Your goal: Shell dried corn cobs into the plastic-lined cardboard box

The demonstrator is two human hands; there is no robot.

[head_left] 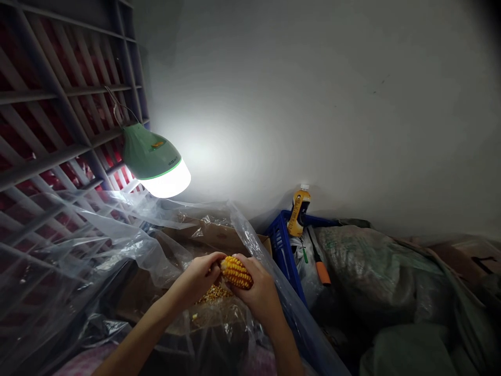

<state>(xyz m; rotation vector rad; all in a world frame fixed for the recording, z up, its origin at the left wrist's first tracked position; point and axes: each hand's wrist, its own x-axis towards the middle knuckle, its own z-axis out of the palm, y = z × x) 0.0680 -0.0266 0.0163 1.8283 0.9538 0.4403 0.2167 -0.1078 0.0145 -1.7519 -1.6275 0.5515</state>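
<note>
Both hands hold a yellow-orange corn cob point(236, 272) over a cardboard box point(219, 237) lined with clear plastic sheeting point(117, 235). My right hand point(260, 292) wraps round the cob from below and behind. My left hand point(200, 277) pinches the cob's left end with thumb and fingers closed on it. Loose corn kernels point(213, 295) lie in a small heap under the cob, inside the plastic.
A lit green-and-white lamp point(156, 164) hangs from a wooden lattice point(50, 104) at the left. A blue crate point(284, 245) holds an orange bottle point(299, 209) and an orange-handled tool point(321, 269). Bulky grey-green sacks point(371, 271) fill the right. A bare wall point(332, 94) stands behind.
</note>
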